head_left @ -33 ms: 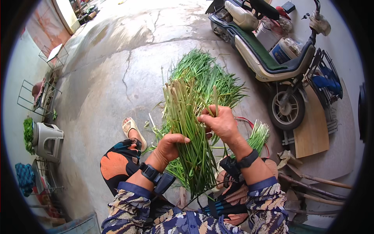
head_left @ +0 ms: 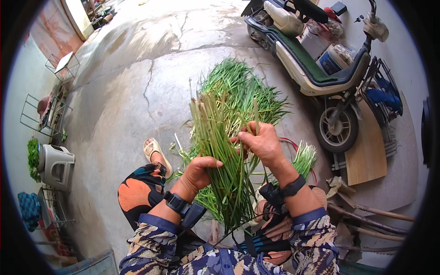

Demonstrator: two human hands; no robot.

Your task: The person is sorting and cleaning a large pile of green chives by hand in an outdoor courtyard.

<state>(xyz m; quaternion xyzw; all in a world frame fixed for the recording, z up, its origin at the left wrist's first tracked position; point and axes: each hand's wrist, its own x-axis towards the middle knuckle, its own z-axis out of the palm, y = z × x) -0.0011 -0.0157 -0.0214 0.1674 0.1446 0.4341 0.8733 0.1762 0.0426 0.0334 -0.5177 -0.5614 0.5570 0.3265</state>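
A thick bunch of chives (head_left: pixel 213 137), long and green with paler cut ends pointing away from me, stands over my lap. My left hand (head_left: pixel 198 173) is wrapped round its middle from the left, thumb lying across the stalks. On the bunch's right side my right hand (head_left: pixel 263 145) pinches a chive stalk (head_left: pixel 255 110) between thumb and fingers; its pale end sticks up past the knuckles. Behind the bunch a loose heap of chives (head_left: pixel 247 87) lies on the concrete. A smaller chive bundle (head_left: pixel 305 160) with white ends lies right of my right wrist.
At the right stands a scooter (head_left: pixel 316 68), its front wheel near a wooden board (head_left: pixel 366 151). Long wooden handles (head_left: pixel 371 224) lie at the lower right. Along the left wall are a grey plastic stool (head_left: pixel 59 165) and wire racks (head_left: pixel 39 114). A red cord (head_left: pixel 289 141) curves beside the small bundle.
My right hand has shifted slightly to the right with the pinched stalk, away from the bunch. The bunch's top leans a little further left. My left hand keeps its place.
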